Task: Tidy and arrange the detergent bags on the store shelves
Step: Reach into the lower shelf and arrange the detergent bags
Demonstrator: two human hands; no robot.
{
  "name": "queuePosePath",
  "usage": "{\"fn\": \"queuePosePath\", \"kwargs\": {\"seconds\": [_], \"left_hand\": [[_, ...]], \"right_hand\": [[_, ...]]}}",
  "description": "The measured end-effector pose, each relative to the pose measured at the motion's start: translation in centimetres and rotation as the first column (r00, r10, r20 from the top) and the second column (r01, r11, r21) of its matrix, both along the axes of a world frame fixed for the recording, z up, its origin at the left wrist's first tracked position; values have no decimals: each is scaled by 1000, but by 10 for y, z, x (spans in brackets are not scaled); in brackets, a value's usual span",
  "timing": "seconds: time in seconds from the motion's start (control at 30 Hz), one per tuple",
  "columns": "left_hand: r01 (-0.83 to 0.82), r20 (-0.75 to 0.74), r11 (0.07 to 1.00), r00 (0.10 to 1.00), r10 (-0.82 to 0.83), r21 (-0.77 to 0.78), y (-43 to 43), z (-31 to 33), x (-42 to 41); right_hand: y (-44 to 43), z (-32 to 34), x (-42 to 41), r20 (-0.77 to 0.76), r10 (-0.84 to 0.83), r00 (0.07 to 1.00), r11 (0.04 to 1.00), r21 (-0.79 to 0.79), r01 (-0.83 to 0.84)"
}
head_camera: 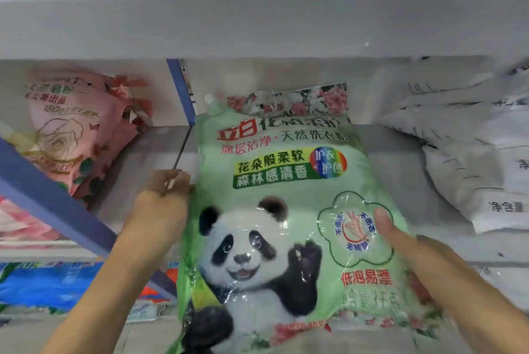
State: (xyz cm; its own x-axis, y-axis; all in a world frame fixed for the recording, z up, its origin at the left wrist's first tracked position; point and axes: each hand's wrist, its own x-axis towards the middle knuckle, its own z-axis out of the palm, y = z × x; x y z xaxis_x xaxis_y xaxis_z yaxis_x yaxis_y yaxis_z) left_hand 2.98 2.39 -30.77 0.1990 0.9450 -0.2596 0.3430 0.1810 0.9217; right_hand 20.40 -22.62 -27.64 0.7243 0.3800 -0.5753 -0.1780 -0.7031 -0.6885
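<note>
The green bag [274,210] is being slid onto the shelf [400,170], pinched at both edges: left hand [166,196] curled round one side, right hand [415,247] thumb pressed on front. A push inward is likely needed next.

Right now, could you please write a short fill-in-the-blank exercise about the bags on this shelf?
1. The animal printed on the green bag is a ____.
2. The pink bag lies to the ____ of it.
3. The stacked bags on the right are ____ in colour.
Missing words: panda; left; white.
</note>
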Motion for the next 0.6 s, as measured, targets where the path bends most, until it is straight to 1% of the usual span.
{"fn": "queuePosePath", "kwargs": {"seconds": [0.03, 0.07, 0.1, 0.13, 0.2, 0.27, 0.3, 0.4, 0.47, 0.5, 0.57, 0.6], "left_hand": [[75, -96, 997, 993, -73, 23, -2, -1, 3], [120, -176, 993, 977, -116, 15, -8, 3, 6], [149, -166, 989, 975, -146, 5, -8, 0, 9], [162, -168, 987, 973, -160, -4, -11, 1, 13], [150, -172, 988, 974, -144, 23, -10, 2, 23], [119, -131, 990, 985, -109, 70, -8, -3, 26], [106, -75, 990, 992, -99, 91, -6, -7, 26], [28, 89, 997, 995, -34, 70, -5, -6, 28], [6, 126, 997, 992, -16, 82, -7, -6, 28], [-1, 140, 994, 990, -14, 107, -10, -7, 26], [10, 156, 993, 987, -29, 121, -15, -8, 20], [8, 134, 994, 991, -23, 109, -15, -8, 19]], "right_hand": [[-8, -6, 6, -43, -38, 998, 997, 70, 41], [-14, -12, 9, -76, -30, 997, 991, 124, 40], [-14, -14, 13, -68, -28, 997, 985, 165, 39], [-12, -12, 14, -13, 9, 1000, 986, 164, -6], [0, -13, 21, 131, 41, 991, 994, 92, -53], [8, -14, 21, 176, 35, 984, 993, 106, -54], [9, -16, 20, 212, 34, 977, 991, 120, -61], [10, -18, 17, 350, 11, 937, 992, 114, -54], [4, -25, 18, 509, 3, 861, 993, 97, -60], [1, -30, 15, 558, -7, 830, 993, 100, -58], [2, -36, 8, 567, 2, 823, 996, 70, -50], [3, -39, 8, 534, 39, 845, 997, 41, -71]]}}
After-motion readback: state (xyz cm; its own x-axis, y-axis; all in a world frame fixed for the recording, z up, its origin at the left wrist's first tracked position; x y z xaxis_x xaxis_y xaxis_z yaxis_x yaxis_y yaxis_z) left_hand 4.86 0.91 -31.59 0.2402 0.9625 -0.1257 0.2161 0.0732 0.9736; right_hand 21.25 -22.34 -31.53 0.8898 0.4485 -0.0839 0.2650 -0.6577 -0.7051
